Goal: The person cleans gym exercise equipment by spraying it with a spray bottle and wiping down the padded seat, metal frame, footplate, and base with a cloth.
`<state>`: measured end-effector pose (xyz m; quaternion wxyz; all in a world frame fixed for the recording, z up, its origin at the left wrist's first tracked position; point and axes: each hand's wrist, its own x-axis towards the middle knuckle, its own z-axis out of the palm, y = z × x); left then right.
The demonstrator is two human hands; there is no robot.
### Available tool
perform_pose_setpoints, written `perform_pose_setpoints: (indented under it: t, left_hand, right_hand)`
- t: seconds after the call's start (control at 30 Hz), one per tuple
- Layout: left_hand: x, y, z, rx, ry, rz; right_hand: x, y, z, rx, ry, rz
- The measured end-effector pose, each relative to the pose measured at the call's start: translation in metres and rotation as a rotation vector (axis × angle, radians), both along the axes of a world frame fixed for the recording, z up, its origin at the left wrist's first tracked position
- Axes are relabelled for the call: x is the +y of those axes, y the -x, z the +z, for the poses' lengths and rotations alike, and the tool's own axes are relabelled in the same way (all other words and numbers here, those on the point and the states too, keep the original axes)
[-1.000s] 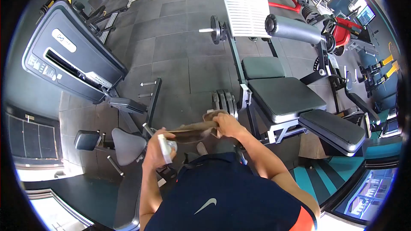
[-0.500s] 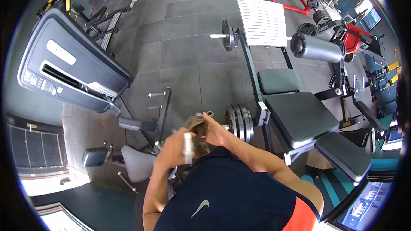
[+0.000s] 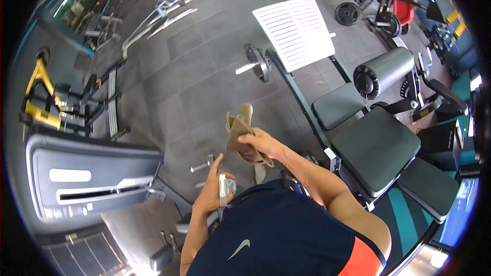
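Note:
My right hand (image 3: 262, 143) is closed on a brown cloth-like item (image 3: 239, 131), with the thumb over its folds. The item hangs open and crumpled in front of my chest, above the dark floor. Lower and to the left, my left hand (image 3: 210, 190) has its index finger stretched up while the other fingers curl round a small white and clear object (image 3: 223, 190). What that object is cannot be made out. The two hands are apart.
A black padded bench (image 3: 376, 145) with a white slatted plate (image 3: 295, 33) stands at the right. A grey machine (image 3: 102, 179) stands at the left, a yellow-framed one (image 3: 38, 86) behind it. A barbell plate (image 3: 258, 63) sits beside the slatted plate.
My hands have moved apart. The right hand has carried the brown item up and forward, and my left hand has let go of it and dropped lower. The view has turned.

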<state>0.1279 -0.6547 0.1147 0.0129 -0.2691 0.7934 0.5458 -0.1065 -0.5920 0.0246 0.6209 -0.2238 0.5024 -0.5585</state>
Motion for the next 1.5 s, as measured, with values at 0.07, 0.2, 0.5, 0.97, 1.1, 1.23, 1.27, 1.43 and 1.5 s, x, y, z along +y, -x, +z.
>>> perform_pose_setpoints:
  t: [0.07,0.2,0.5,0.97,1.1,1.23,1.27,1.43,1.5]
  left_hand:
    - [-0.031,0.033,0.007,-0.063,-0.051,0.016]
    - [-0.098,0.106,-0.011,0.177,0.245,-0.342]
    - [-0.178,0.297,-0.040,0.229,-0.080,-1.269]
    - [-0.012,0.398,-0.025,0.514,-0.212,-2.323]
    - [0.039,0.393,-0.053,0.543,-0.168,-2.432]
    - [0.060,0.413,-0.059,0.098,-0.180,-2.303]
    - [0.060,0.420,-0.061,0.032,-0.221,-2.197]
    - [0.038,0.455,-0.105,-0.070,-0.266,-1.732]
    - [0.040,0.457,-0.141,-0.139,-0.243,-1.662]
  right_hand:
    - [-0.002,0.024,0.037,0.179,0.068,0.086]
    - [0.000,0.059,0.058,0.125,0.040,0.006]
    - [0.006,0.083,0.038,-0.018,-0.002,-0.749]
    - [-0.014,-0.041,-0.039,-0.176,0.048,-1.876]
    - [-0.035,-0.037,-0.157,0.229,-0.448,-1.888]
    - [0.019,-0.012,-0.103,-0.271,-0.029,-2.508]
    - [0.031,-0.017,-0.124,-0.450,-0.131,-2.596]
    - [0.140,-0.041,-0.144,-0.484,0.736,-3.051]
    - [0.240,-0.027,-0.150,-0.019,0.212,-3.226]
